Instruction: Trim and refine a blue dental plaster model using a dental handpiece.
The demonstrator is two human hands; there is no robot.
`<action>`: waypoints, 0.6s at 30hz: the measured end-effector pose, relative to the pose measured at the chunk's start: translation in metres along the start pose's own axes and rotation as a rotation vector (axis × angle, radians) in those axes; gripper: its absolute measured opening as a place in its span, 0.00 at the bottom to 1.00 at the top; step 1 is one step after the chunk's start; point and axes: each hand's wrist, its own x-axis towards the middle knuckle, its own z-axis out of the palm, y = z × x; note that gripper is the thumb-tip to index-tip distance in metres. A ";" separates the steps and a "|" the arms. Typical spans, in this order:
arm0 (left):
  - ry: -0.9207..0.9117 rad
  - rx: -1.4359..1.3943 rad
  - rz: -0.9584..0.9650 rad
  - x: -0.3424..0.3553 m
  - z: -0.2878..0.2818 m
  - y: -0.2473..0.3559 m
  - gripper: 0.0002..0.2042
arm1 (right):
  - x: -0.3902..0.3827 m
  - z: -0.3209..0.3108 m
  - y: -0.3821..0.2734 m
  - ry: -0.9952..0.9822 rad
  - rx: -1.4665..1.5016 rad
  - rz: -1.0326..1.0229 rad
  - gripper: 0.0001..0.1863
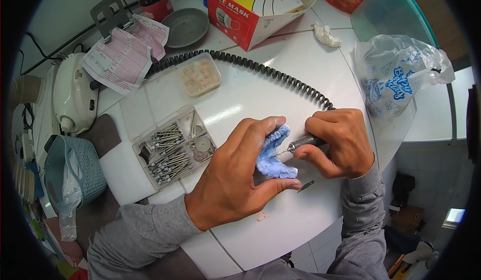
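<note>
We've got a light blue teeth model (270,166), grey sleeves (145,230), black cord (270,73), teal basket (91,172), blue-printed clear bag (388,59).

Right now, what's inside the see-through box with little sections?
Inside the see-through box are lots of thin metal bits and a round grey disc. The piled bits hide whatever lies underneath, so I can't see that.

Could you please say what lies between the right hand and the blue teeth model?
In the head view, the drill held by the right hand lies there, its thin bit toward the model.
</note>
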 end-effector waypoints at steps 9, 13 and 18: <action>0.000 0.006 -0.004 0.000 0.000 0.000 0.48 | 0.000 0.001 0.000 0.007 -0.006 0.001 0.32; 0.004 -0.012 -0.012 -0.002 0.001 0.000 0.48 | 0.000 0.002 -0.001 0.005 -0.013 0.011 0.32; -0.008 -0.005 -0.025 -0.002 0.000 0.001 0.47 | 0.000 0.003 -0.001 0.013 -0.022 0.007 0.32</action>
